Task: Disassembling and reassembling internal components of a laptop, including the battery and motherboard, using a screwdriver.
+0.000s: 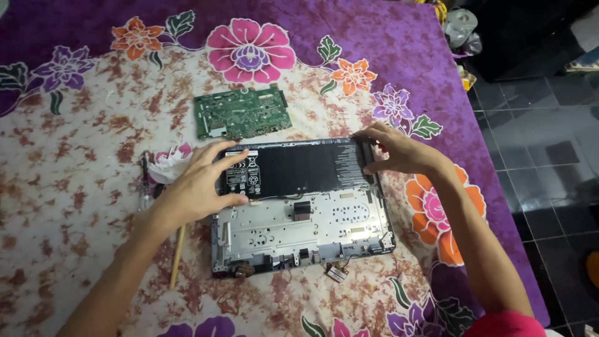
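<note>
An opened laptop base (312, 234) lies on a flowered cloth, its silver metal frame exposed. Across its far half sits a long black battery (299, 167). My left hand (199, 184) grips the battery's left end, thumb under the near edge and fingers over the top. My right hand (399, 153) holds the battery's right end, with fingertips on its far corner. A green circuit board (242, 112) rests on the cloth just beyond the laptop.
A screwdriver (145, 181) and a crumpled white tissue (167, 167) lie left of my left hand. A thin wooden stick (178, 256) lies near my left forearm. A small loose part on wires (337, 272) hangs off the laptop's near edge. Dark tiled floor (543, 150) is to the right.
</note>
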